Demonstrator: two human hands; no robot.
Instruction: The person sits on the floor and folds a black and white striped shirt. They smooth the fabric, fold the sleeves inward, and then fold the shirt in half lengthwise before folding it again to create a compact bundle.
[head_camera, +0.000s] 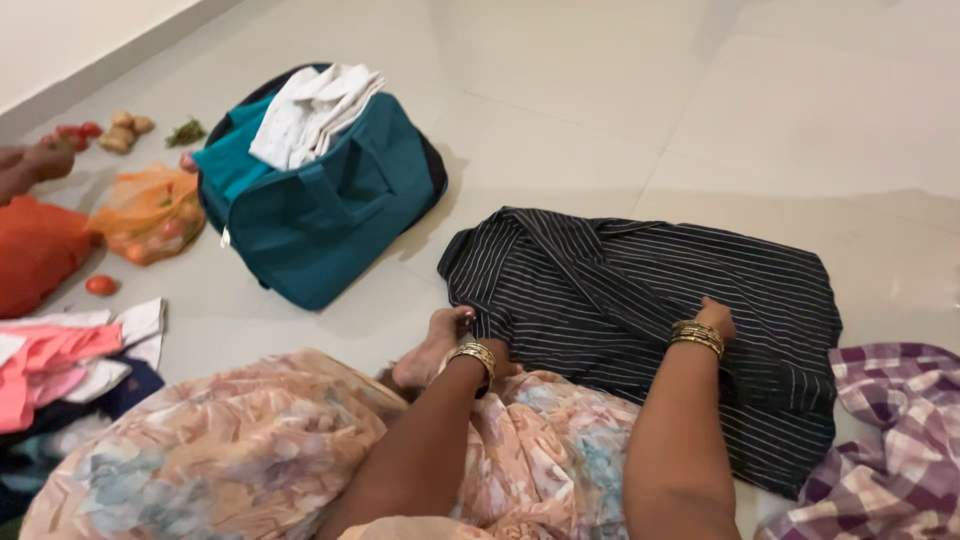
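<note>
A black shirt with thin white stripes (640, 300) lies spread on the pale tiled floor in front of me. My left hand (493, 352), gold bangle at the wrist, is tucked under the shirt's near left edge with its fingers hidden in the cloth. My right hand (716, 317), also with bangles, rests on the middle of the shirt, fingers curled into the fabric. My bare foot (432, 345) sticks out just left of the left hand. My floral peach dress (230, 450) covers my lap.
An open teal duffel bag (330, 215) stands behind, with folded white clothes (310, 112) on top. At the left are an orange mesh bag of vegetables (150, 212), loose tomatoes (100, 285), another person's hand (42, 160) and a pink and white clothes pile (70, 352). A purple checked cloth (890, 440) lies at the right.
</note>
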